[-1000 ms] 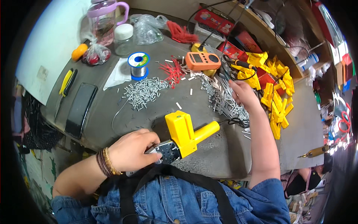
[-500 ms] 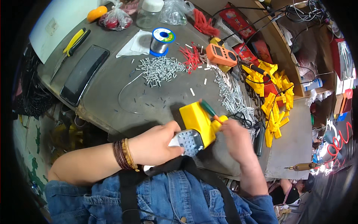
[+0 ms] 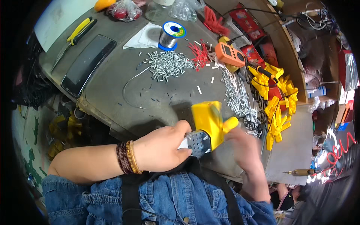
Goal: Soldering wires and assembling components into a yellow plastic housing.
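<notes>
In the middle near edge of the bench, my left hand (image 3: pixel 161 148) is closed around the white part of a yellow plastic device (image 3: pixel 205 122). A dark-rimmed grey plate (image 3: pixel 198 143), dotted all over with small studs or holes, forms its near face. From the right side of the device juts a short round yellow stub (image 3: pixel 230 124). My right hand (image 3: pixel 245 148) is just below and right of this stub. Motion smears its fingers, so I cannot make out whether anything is in them. A faint greenish smear shows over the device's yellow top.
Beyond the device lie piles of small metal screws (image 3: pixel 167 64), red tubing pieces (image 3: pixel 199 53) and long pins (image 3: pixel 240 98). A solder spool (image 3: pixel 171 36), an orange multimeter (image 3: pixel 229 54), yellow plastic parts (image 3: pixel 277 112), a phone (image 3: pixel 89 64) and pliers (image 3: pixel 80 32) lie around them.
The device has shifted slightly right in view. The green-handled tool that showed plainly at its top right is now only a faint smear. My right hand has moved lower and is blurred.
</notes>
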`<state>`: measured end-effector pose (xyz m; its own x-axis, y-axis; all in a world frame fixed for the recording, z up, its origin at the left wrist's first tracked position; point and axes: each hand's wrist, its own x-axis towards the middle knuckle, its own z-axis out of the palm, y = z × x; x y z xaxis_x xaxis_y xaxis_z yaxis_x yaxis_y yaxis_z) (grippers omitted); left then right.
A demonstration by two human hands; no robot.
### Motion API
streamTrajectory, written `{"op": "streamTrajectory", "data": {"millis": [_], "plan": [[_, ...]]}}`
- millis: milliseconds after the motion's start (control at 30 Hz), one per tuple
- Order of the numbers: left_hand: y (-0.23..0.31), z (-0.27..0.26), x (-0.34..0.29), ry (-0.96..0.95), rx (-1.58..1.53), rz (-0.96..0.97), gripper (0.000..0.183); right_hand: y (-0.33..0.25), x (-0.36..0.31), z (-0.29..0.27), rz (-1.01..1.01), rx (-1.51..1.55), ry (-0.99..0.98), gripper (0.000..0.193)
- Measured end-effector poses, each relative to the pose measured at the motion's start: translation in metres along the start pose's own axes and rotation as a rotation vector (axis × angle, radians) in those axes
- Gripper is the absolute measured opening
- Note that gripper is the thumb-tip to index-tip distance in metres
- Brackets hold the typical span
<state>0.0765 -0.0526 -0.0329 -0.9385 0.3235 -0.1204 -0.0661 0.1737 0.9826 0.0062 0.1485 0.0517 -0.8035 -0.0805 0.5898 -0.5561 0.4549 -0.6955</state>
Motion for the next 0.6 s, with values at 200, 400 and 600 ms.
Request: {"op": "streamTrajectory", "data": {"millis": [200, 400, 600], "plan": [[-0.002, 0.005, 0.005, 0.062, 0.058, 0.104, 0.035, 0.031, 0.009, -0.092, 0.386, 0.063, -0.046, 0.049], [0.002, -0.001, 0.001, -0.026, -0.028, 0.021, 0.036, 0.057, 0.026, -0.156, 0.783, 0.124, -0.11, 0.048], [0.003, -0.004, -0.005, -0.065, -0.036, 0.032, 0.037, 0.098, 0.071, -0.267, 1.169, 0.203, -0.184, 0.047]]}}
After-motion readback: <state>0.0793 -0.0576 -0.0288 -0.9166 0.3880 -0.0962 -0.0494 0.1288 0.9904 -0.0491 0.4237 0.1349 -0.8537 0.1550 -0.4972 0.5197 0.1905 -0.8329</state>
